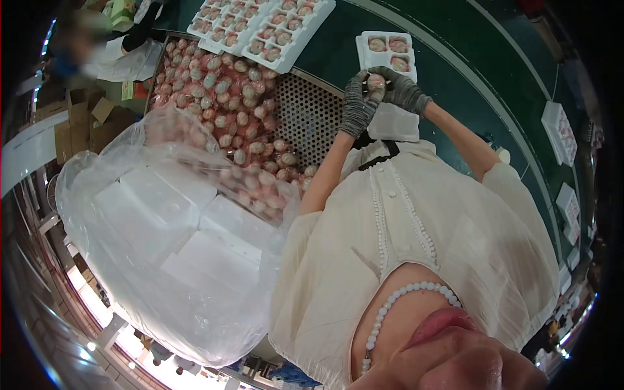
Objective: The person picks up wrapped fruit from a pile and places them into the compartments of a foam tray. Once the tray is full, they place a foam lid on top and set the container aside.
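Note:
My left hand and my right hand both wear grey knit gloves. Between their fingers is a round, pale item in clear film with red print; the fingers of both hands close around it. Just beyond them lies a white foam tray with compartments, a few of which hold the same wrapped round items. My hands cover the near part of this tray. Another white foam piece sits below my hands, close to my body.
On my left, many wrapped round items fill a bin with a perforated metal bottom. Filled foam trays stand at its far edge. A plastic bag of white foam boxes is nearer. Beyond runs a green conveyor. A co-worker's sleeve shows upper left.

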Demonstrator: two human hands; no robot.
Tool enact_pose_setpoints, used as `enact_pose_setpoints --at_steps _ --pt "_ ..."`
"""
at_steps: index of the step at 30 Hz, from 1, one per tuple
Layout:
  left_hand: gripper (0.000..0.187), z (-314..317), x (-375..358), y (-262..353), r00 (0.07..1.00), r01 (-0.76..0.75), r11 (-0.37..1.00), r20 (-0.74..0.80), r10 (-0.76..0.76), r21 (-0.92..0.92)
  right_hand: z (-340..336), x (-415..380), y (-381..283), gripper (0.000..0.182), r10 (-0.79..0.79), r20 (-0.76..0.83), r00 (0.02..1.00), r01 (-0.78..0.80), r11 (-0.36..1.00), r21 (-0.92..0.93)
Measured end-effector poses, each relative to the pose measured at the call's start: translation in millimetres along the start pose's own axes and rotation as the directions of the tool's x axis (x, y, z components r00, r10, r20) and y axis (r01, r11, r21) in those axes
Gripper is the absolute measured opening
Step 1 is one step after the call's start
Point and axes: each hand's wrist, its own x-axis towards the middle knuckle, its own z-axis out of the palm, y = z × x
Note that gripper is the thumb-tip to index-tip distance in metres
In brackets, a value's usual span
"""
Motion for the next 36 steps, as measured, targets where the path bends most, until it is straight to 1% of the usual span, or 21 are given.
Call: enact_pose_setpoints --at_steps 2,3,4,5,6,8,11,14,16,18,19,20,21,22,24,26,28,30,32,34,36 --pt "0.045 6.6 0.7 -13.7 0.999 -0.002 0.999 -0.038 0.004 0.045 -11.6 -3.2 4.0 0.052 0.206 -0.062 0.977 -0.193 0.967 0.168" --pt "0.036 -1.0 7.1 26.0 0.987 -0.159 0.933 0.017 0.163 0.324 -16.7 -4.3 4.9 0.053 0.310 -0.078 0.947 -0.282 0.925 0.254" --pt "0.036 4.1 9.9 15.9 0.987 -0.159 0.933 0.018 0.162 0.324 -20.4 -5.2 5.9 0.053 0.311 -0.079 0.947 -0.283 0.924 0.256" --pt "0.029 10.7 13.6 -2.4 0.999 -0.028 0.995 -0.027 0.026 -0.098 -25.0 -4.9 6.6 0.054 0.384 -0.101 0.918 -0.337 0.889 0.311" --pt "0.023 12.1 17.7 1.9 0.993 0.095 0.860 -0.014 -0.118 -0.502 -26.6 -4.8 9.2 0.055 0.455 -0.116 0.883 -0.387 0.845 0.368" --pt "0.013 4.3 31.4 8.4 0.963 0.218 0.791 -0.007 -0.270 -0.571 -28.0 -3.1 14.3 0.054 0.413 -0.144 0.899 -0.353 0.879 0.320" --pt "0.011 6.1 63.8 -13.8 0.984 0.147 0.957 -0.064 -0.168 -0.250 -35.2 3.1 17.6 0.052 0.316 -0.214 0.925 -0.275 0.941 0.199" --pt "0.012 13.0 82.1 -3.9 0.989 0.091 0.994 -0.106 -0.098 -0.068 -37.0 6.1 20.0 0.049 0.259 -0.352 0.899 -0.271 0.963 0.017" --pt "0.015 12.4 89.2 -6.8 0.998 -0.033 0.996 -0.047 0.037 0.086 -33.5 8.1 40.8 0.050 0.194 -0.404 0.894 -0.196 0.980 0.037" --pt "0.017 16.1 90.5 -30.7 0.994 -0.102 0.857 0.023 0.106 0.505 -33.5 8.4 42.6 0.049 0.208 -0.421 0.883 -0.204 0.977 0.056" --pt "0.017 20.3 87.1 -38.2 0.994 -0.104 0.858 0.024 0.106 0.504 -33.9 8.9 35.5 0.048 0.222 -0.437 0.872 -0.210 0.975 0.075" --pt "0.022 25.4 83.3 -45.3 0.991 -0.004 0.924 -0.123 0.056 0.383 -34.2 7.6 28.0 0.048 0.223 -0.439 0.871 -0.211 0.975 0.075" --pt "0.028 27.3 82.9 -43.0 0.965 0.079 0.967 -0.261 -0.014 0.242 -34.7 5.3 20.9 0.048 0.202 -0.383 0.902 -0.260 0.960 -0.106" --pt "0.028 26.5 81.7 -40.7 0.966 0.078 0.967 -0.258 -0.014 0.241 -35.8 5.0 11.9 0.049 0.193 -0.322 0.927 -0.290 0.913 -0.287" --pt "0.025 23.7 73.7 -26.0 0.950 0.221 0.965 -0.253 -0.180 0.140 -32.6 4.3 9.7 0.050 0.121 -0.297 0.947 -0.218 0.922 -0.319" --pt "0.019 24.7 70.1 -5.3 0.958 0.239 0.933 -0.223 -0.180 0.270 -31.6 4.1 5.9 0.048 0.173 -0.311 0.934 -0.280 0.897 -0.341" --pt "0.014 30.9 66.0 -2.5 0.975 -0.061 0.856 -0.152 0.161 0.514 -31.8 3.2 12.0 0.048 0.116 -0.336 0.935 -0.267 0.853 -0.449" --pt "0.015 35.9 59.1 -1.5 0.976 -0.021 0.871 -0.178 0.124 0.491 -34.6 2.9 13.6 0.048 0.050 -0.346 0.937 -0.247 0.794 -0.555" --pt "0.017 35.4 55.0 7.7 0.967 -0.168 0.726 -0.033 0.253 0.666 -39.0 2.2 10.3 0.049 0.006 -0.318 0.948 -0.204 0.778 -0.594" --pt "0.018 36.9 50.4 2.8 0.958 -0.154 0.725 -0.077 0.275 0.672 -43.9 2.4 7.9 0.049 0.058 -0.275 0.960 -0.218 0.769 -0.600" --pt "0.019 35.4 51.6 -5.7 0.992 -0.093 0.780 -0.006 0.124 0.619 -45.8 5.4 6.7 0.045 0.094 -0.223 0.970 -0.220 0.722 -0.656"
